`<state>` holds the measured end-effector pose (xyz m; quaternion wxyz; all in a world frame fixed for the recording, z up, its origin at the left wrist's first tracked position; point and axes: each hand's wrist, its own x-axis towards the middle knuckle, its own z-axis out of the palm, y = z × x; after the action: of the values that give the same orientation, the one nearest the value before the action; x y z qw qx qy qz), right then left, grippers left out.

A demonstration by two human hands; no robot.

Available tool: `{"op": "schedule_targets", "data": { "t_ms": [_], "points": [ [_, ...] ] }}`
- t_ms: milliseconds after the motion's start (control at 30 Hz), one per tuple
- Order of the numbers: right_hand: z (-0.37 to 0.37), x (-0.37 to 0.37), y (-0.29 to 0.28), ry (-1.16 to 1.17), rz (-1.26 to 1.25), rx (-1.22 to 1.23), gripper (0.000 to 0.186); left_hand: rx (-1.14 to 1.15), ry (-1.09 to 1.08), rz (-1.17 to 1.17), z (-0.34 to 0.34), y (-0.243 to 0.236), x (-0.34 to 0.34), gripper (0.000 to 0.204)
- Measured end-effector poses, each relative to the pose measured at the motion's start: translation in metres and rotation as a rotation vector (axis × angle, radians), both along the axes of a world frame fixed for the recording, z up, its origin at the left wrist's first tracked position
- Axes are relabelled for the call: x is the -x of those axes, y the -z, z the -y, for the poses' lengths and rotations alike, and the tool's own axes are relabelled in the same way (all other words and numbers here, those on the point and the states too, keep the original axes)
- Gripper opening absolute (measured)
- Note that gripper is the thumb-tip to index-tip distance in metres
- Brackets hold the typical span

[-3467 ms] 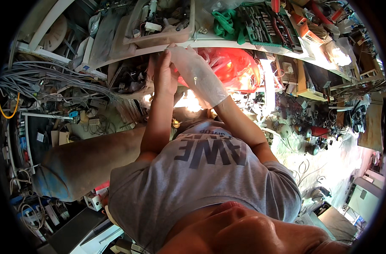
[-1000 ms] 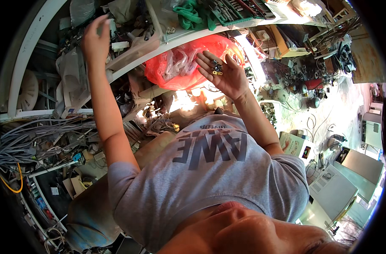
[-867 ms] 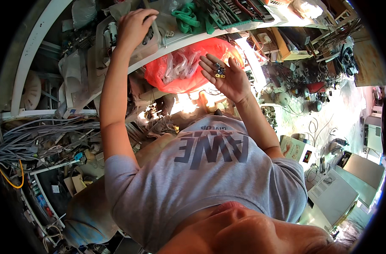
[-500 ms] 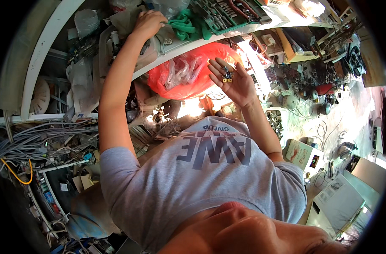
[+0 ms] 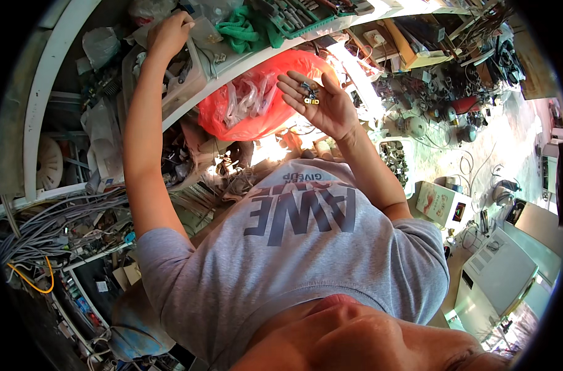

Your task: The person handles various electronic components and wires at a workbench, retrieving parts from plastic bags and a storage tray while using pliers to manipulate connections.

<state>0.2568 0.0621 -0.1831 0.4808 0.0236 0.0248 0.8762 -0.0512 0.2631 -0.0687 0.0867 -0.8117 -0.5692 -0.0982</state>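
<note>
My left hand [image 5: 169, 34] reaches far forward over a translucent plastic bin [image 5: 196, 74] on the bench. Its fingers bend down and their tips are hidden, so I cannot tell whether they grip anything. My right hand [image 5: 321, 113] is turned palm up, its fingers loosely extended and a little curled. A few small metal parts [image 5: 310, 94], some gold-coloured and some dark, rest in it at the base of the fingers. Just beyond that hand lies a red plastic bag [image 5: 223, 125] with clear plastic bags [image 5: 247, 105] inside. A green cloth [image 5: 239, 34] lies to the right of my left hand.
A green tray of tools [image 5: 291, 17] stands on the bench, whose white front edge [image 5: 257, 67] curves across. Grey cables [image 5: 59, 210] pile up at the left. Several electrical parts, a white basket [image 5: 411, 173] and a carton [image 5: 439, 204] cover the floor at right.
The whole view has shifted, so things appear further left. My left hand has moved left, away from the green cloth. My right hand still carries the small metal parts.
</note>
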Motion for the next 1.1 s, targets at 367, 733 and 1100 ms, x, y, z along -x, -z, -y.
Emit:
{"op": "schedule_targets", "data": {
  "t_ms": [367,733,1100],
  "points": [
    [0.005,0.000,0.007,-0.067,0.139,0.029,0.047,1.010,0.019,1.396,0.073,0.008,-0.030,0.015],
    [0.000,0.003,-0.013,-0.059,0.895,-0.191,0.034,1.227,-0.007,1.774,0.143,0.089,-0.074,0.008],
    [0.003,0.017,0.000,-0.080,1.257,-0.240,0.031,0.701,0.073,1.597,0.196,0.117,-0.106,0.030]
  ]
}}
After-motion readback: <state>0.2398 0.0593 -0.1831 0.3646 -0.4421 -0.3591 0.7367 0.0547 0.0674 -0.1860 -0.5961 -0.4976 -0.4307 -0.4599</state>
